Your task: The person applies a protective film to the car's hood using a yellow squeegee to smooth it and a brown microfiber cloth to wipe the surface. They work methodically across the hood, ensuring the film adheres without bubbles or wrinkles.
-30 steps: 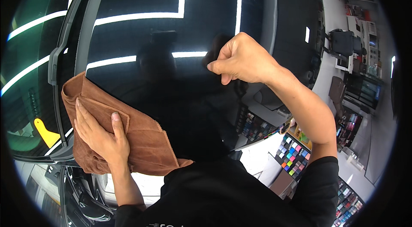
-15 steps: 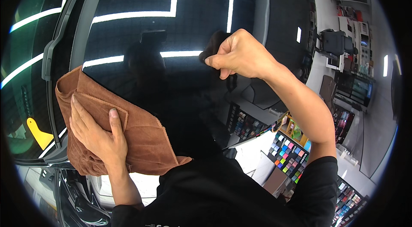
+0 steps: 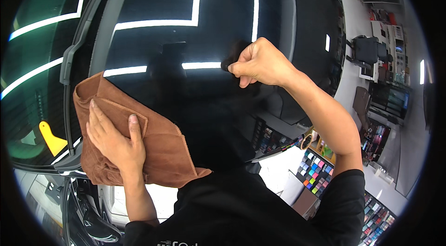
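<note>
A glossy black car panel (image 3: 153,51), which looks like a bonnet, stretches out in front of me. Over its near left corner lies a brown cloth (image 3: 162,144) with a stitched edge, partly folded. My left hand (image 3: 116,144) rests flat on this cloth, fingers stretched and thumb apart. Toward the middle of the panel, my right hand (image 3: 258,62) is closed with thumb and fingers pinched together, at or just above the surface. A dark patch beside the fingertips looks like their reflection. Whatever the pinch holds, if anything, cannot be made out.
Green-tinted glass (image 3: 37,60) lies left of the panel, with a yellow scraper (image 3: 52,139) near its lower edge. To the right are a board of colour swatches (image 3: 316,171), a dark office chair (image 3: 367,51) and shelving (image 3: 395,51). Ceiling lights reflect in the panel.
The view has shifted a little, so the panel, glass and cloth appear farther right. My right hand appears slightly lower, still pinched. My left hand stays flat on the cloth.
</note>
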Demonstrator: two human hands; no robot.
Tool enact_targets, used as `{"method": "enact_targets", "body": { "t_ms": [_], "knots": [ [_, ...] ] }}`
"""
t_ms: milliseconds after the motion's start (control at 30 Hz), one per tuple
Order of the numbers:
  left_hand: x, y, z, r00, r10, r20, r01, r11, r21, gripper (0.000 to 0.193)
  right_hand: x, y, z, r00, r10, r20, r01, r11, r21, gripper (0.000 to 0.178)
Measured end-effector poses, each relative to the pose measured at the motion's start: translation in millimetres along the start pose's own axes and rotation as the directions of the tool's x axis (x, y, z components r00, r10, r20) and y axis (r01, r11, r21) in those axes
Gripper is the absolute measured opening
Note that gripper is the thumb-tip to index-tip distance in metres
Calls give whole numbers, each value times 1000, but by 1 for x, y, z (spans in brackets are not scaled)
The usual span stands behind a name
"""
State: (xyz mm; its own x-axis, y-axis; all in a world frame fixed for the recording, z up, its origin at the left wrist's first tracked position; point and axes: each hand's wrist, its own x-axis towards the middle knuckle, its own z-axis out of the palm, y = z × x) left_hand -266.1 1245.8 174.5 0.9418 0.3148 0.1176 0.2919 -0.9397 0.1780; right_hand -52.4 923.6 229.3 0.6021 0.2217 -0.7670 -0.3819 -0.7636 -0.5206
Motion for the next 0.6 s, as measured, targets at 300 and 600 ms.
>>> {"method": "enact_targets", "body": {
  "t_ms": [300, 600],
  "knots": [
    [20, 28, 0, 996, 81, 38, -83, 995, 51, 101, -2, 37, 17, 928, -248, -280, 335, 884, 327, 31],
    [114, 164, 49, 929, 346, -129, -364, 916, -170, 101, -22, 92, 115, 374, -506, -777, 695, 708, -126, 12]
  ]
}}
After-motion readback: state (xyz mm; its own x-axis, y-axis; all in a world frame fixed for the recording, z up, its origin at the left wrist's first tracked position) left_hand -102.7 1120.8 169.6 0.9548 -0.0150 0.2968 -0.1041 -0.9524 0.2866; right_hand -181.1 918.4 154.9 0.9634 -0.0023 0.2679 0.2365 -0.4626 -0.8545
